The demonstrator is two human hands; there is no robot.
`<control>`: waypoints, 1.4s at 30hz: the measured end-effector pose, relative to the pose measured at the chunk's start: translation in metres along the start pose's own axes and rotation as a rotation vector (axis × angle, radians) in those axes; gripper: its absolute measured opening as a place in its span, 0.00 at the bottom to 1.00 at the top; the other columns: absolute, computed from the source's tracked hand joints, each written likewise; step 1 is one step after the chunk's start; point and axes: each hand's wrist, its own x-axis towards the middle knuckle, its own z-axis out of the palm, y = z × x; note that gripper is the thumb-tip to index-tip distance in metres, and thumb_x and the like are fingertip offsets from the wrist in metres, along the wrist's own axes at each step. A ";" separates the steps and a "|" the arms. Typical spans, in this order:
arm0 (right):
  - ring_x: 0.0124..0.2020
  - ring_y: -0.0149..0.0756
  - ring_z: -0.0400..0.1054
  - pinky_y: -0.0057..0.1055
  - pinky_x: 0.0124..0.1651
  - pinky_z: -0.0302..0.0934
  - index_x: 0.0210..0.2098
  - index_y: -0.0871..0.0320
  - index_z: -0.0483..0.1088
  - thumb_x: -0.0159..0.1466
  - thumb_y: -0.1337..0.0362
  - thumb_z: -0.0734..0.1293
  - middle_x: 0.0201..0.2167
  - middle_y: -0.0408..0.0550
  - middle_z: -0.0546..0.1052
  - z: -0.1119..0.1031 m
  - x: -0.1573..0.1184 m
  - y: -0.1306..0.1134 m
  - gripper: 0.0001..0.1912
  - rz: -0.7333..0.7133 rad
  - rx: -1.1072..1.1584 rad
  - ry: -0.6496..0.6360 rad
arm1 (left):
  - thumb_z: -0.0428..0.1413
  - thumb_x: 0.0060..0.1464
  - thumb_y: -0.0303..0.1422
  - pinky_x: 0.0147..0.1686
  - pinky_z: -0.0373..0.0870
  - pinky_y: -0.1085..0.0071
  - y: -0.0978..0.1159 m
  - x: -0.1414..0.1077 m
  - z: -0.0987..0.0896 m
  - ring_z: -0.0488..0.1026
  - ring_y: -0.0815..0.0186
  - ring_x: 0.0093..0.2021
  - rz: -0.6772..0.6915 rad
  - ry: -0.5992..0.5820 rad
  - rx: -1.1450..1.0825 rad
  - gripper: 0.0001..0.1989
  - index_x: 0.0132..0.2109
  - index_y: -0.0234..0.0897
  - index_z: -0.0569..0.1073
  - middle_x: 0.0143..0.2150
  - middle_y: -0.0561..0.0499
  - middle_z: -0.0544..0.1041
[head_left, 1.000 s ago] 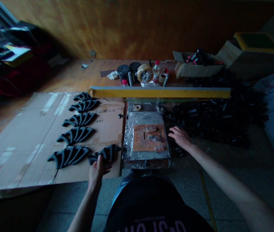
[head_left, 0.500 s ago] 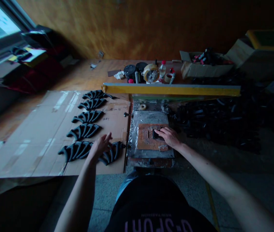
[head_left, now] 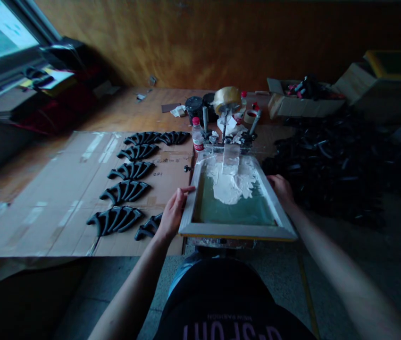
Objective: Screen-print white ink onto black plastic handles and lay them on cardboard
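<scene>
Frame [head_left: 238, 231], the wooden-looking kind with green mesh, is held in front of the body, just right of the cardboard sheet [head_left: 59, 189]. Its left side is gripped by the left hand [head_left: 174, 213], index finger laid along the edge; its right side is gripped by the right hand [head_left: 282, 190], though those fingertips are partly hidden. The mesh is smeared with white paste [head_left: 230, 191], mostly toward the far end, where a clear scraper [head_left: 231, 156] is stuck in it. A red-capped bottle [head_left: 197, 136] is parked by the far left corner. Black ribbed parts [head_left: 126, 191] are lined up on the cardboard, and a dark pile [head_left: 328, 174] is heaped off to the right.
</scene>
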 end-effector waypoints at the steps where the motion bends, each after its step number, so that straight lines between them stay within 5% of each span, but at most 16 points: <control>1: 0.40 0.37 0.71 0.34 0.45 0.68 0.47 0.68 0.74 0.67 0.65 0.59 0.41 0.56 0.76 -0.004 0.011 -0.001 0.17 0.003 0.012 0.036 | 0.48 0.57 0.55 0.28 0.69 0.73 -0.021 -0.004 -0.002 0.73 0.66 0.30 -0.061 0.001 0.027 0.31 0.57 0.38 0.71 0.36 0.49 0.77; 5: 0.58 0.51 0.60 0.47 0.58 0.59 0.60 0.62 0.63 0.57 0.62 0.72 0.59 0.61 0.63 0.000 0.053 -0.052 0.32 -0.154 0.092 0.061 | 0.56 0.53 0.50 0.32 0.70 0.71 -0.088 0.002 0.003 0.74 0.64 0.33 -0.182 0.081 0.098 0.37 0.65 0.38 0.61 0.36 0.49 0.77; 8: 0.52 0.47 0.65 0.41 0.53 0.61 0.50 0.60 0.68 0.58 0.65 0.71 0.50 0.57 0.71 0.014 0.059 -0.095 0.21 -0.235 0.048 -0.170 | 0.56 0.52 0.48 0.32 0.68 0.73 -0.111 0.012 0.005 0.73 0.66 0.31 -0.185 0.090 0.202 0.35 0.64 0.39 0.63 0.33 0.51 0.76; 11: 0.42 0.41 0.68 0.34 0.45 0.61 0.38 0.59 0.71 0.62 0.69 0.66 0.37 0.52 0.75 0.020 0.033 -0.107 0.05 -0.328 0.021 -0.327 | 0.56 0.53 0.49 0.31 0.68 0.73 -0.118 0.017 0.001 0.72 0.66 0.30 -0.201 0.040 0.223 0.34 0.63 0.40 0.64 0.33 0.52 0.77; 16: 0.37 0.36 0.67 0.30 0.39 0.59 0.33 0.59 0.71 0.60 0.76 0.62 0.32 0.48 0.75 -0.001 -0.006 -0.091 0.09 -0.781 0.100 -0.447 | 0.55 0.53 0.51 0.30 0.68 0.73 -0.124 0.017 -0.003 0.73 0.66 0.31 -0.208 0.017 0.200 0.34 0.63 0.40 0.64 0.33 0.51 0.76; 18: 0.34 0.36 0.66 0.30 0.37 0.58 0.31 0.58 0.71 0.60 0.74 0.64 0.30 0.46 0.74 -0.005 -0.006 -0.090 0.06 -0.789 0.118 -0.453 | 0.56 0.52 0.51 0.29 0.68 0.73 -0.124 0.018 -0.002 0.73 0.66 0.30 -0.214 0.021 0.167 0.35 0.62 0.39 0.65 0.33 0.51 0.76; 22: 0.38 0.38 0.67 0.32 0.39 0.59 0.36 0.59 0.72 0.61 0.74 0.62 0.33 0.49 0.76 0.007 -0.014 -0.093 0.08 -0.662 0.079 -0.237 | 0.58 0.49 0.51 0.28 0.67 0.74 -0.116 0.017 -0.001 0.72 0.67 0.29 -0.232 0.017 0.101 0.36 0.61 0.38 0.66 0.33 0.51 0.76; 25: 0.39 0.38 0.68 0.32 0.39 0.60 0.40 0.59 0.73 0.63 0.73 0.62 0.36 0.50 0.77 0.012 -0.028 -0.092 0.10 -0.726 0.096 -0.206 | 0.59 0.48 0.51 0.29 0.67 0.74 -0.110 0.015 -0.001 0.73 0.66 0.30 -0.245 0.012 0.076 0.37 0.61 0.37 0.65 0.33 0.50 0.77; 29: 0.38 0.37 0.70 0.31 0.39 0.61 0.45 0.55 0.73 0.64 0.64 0.67 0.35 0.47 0.78 0.004 -0.007 -0.099 0.10 -0.588 0.132 -0.240 | 0.59 0.49 0.51 0.30 0.69 0.73 -0.095 0.011 -0.003 0.74 0.64 0.33 -0.257 -0.010 0.081 0.37 0.62 0.38 0.64 0.36 0.49 0.77; 34: 0.41 0.40 0.71 0.35 0.44 0.63 0.60 0.50 0.64 0.59 0.61 0.71 0.43 0.48 0.77 -0.016 0.072 -0.103 0.30 -0.279 0.150 -0.119 | 0.57 0.51 0.52 0.24 0.65 0.76 -0.040 0.003 -0.005 0.72 0.67 0.27 -0.212 -0.032 0.030 0.37 0.64 0.40 0.63 0.31 0.53 0.76; 38: 0.37 0.39 0.71 0.36 0.43 0.64 0.60 0.56 0.65 0.64 0.57 0.65 0.40 0.50 0.77 -0.033 0.104 -0.043 0.26 -0.062 0.263 0.035 | 0.49 0.55 0.57 0.24 0.67 0.75 0.016 0.010 0.001 0.72 0.68 0.27 -0.082 0.025 -0.088 0.33 0.57 0.37 0.70 0.32 0.50 0.76; 42: 0.36 0.39 0.70 0.35 0.41 0.64 0.45 0.59 0.73 0.66 0.55 0.59 0.34 0.49 0.77 -0.015 0.073 0.009 0.18 0.218 0.264 -0.017 | 0.45 0.59 0.55 0.30 0.72 0.72 0.066 0.040 0.015 0.75 0.64 0.36 0.185 0.056 -0.183 0.30 0.53 0.36 0.71 0.42 0.46 0.77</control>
